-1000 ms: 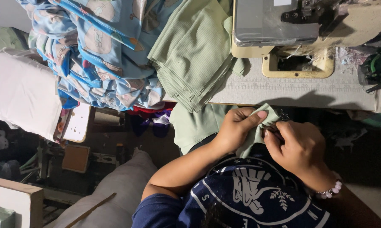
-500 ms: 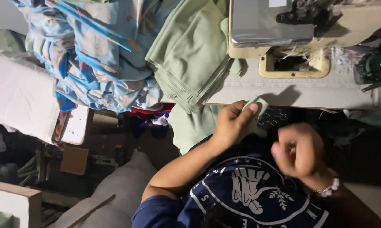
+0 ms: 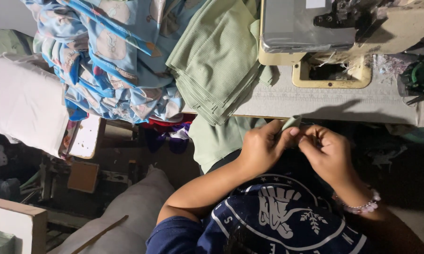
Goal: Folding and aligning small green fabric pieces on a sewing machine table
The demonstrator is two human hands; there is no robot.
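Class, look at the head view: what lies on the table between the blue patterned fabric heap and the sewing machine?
In the head view, a stack of folded green cloth lies between the blue patterned fabric heap and the sewing machine, overhanging the table edge.

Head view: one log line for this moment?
left hand: pinching small pale-green fabric piece | right hand: fingertips at same piece | stacked green cloth: on table

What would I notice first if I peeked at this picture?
Probably the two hands in the middle: the left hand pinches a small green fabric piece, with the right hand close beside it. Above them, on the sewing table, a stack of folded green cloth lies beside a grey and cream sewing machine. At the upper left sits a big heap of blue patterned fabric.
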